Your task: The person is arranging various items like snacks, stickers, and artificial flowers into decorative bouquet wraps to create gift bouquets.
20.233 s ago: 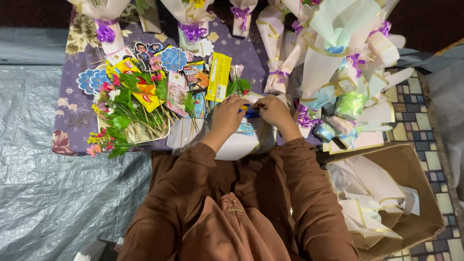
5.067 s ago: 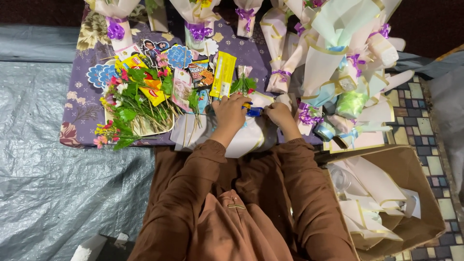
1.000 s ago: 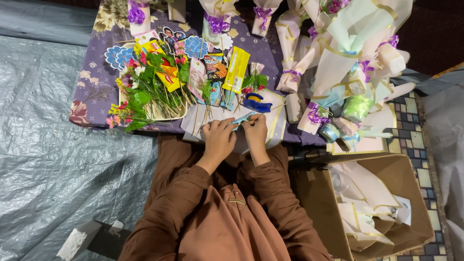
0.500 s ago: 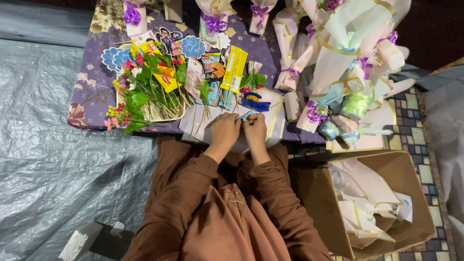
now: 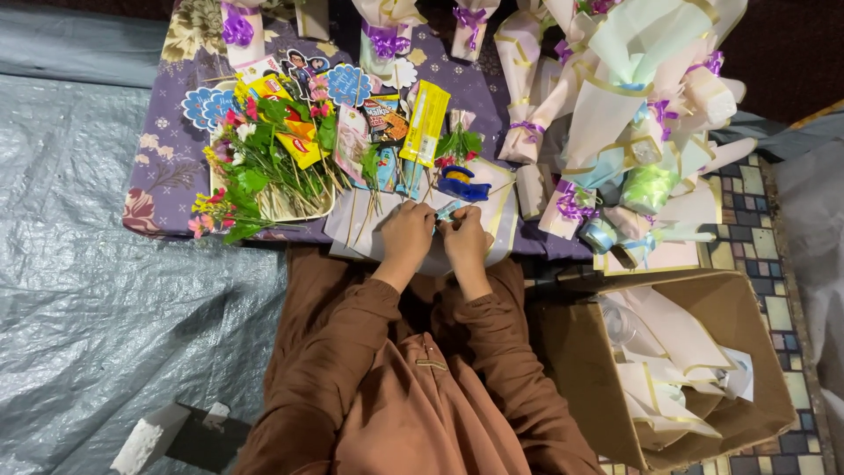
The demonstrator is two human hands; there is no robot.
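My left hand (image 5: pixel 406 230) and my right hand (image 5: pixel 466 237) meet fingertip to fingertip at the front edge of the low table. Together they pinch a small pale blue piece (image 5: pixel 447 211); what it is I cannot tell. Under them lies a white wrapping sheet with a gold border (image 5: pixel 499 220), with thin sticks (image 5: pixel 359 215) on it. A blue tape dispenser (image 5: pixel 463 183) sits just beyond my fingers. Snack packets (image 5: pixel 385 119) and a yellow packet (image 5: pixel 425 123) fixed to sticks lie behind it.
A tray of artificial flowers (image 5: pixel 264 176) stands to the left on the purple floral cloth (image 5: pixel 158 167). Several wrapped paper bouquets (image 5: pixel 615 114) pile up at the right. An open cardboard box (image 5: pixel 774 387) of wrapping paper is beside my right knee. Grey tarp (image 5: pixel 88 281) covers the floor.
My hands have drawn back from beside the tape dispenser to the table's near edge and stay pressed together. Over the last second they barely move; the view drifts slightly.
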